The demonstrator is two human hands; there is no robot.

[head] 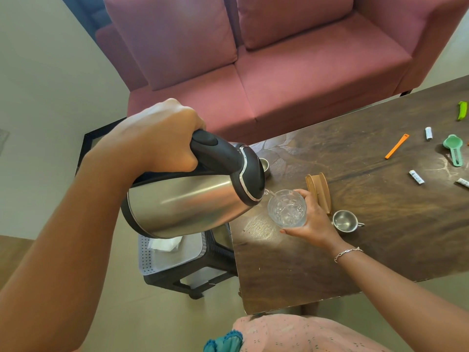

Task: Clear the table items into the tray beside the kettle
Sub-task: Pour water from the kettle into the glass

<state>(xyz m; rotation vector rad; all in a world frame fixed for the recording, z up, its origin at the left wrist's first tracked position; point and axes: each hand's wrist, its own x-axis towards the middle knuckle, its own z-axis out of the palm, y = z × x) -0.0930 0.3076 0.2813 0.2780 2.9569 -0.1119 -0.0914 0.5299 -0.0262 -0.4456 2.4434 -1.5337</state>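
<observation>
Nearest the camera, a white perforated plastic tray [162,260] sits on a black stool [203,278] against the table's left end. It holds a piece of crumpled white paper [165,243].

The left hand [157,138] is clenched around the black plastic handle of the electric kettle [193,201]. The kettle has a brushed stainless-steel body and is tipped almost horizontal above the tray. A thin stream of water runs from its spout into a clear, rounded glass [286,208], which is partly filled with water.

The right hand [312,222], with a chain bracelet [347,252] at the wrist, grasps the glass from the side. The fingers curl round the wall of the glass over the dark wood-grain table [368,250].

Just beside that hand stands a small steel cup [344,221] with a side handle, apparently empty. A brown ribbed holder [318,191] stands behind it. A second steel cup [264,166] shows past the kettle lid.

Farther along the table lie three small white sachets [416,177], an orange plastic stick [396,146], a green plastic strainer [453,148] and a bright green item [462,110].

Behind the table stands a pink fabric sofa [279,72].
</observation>
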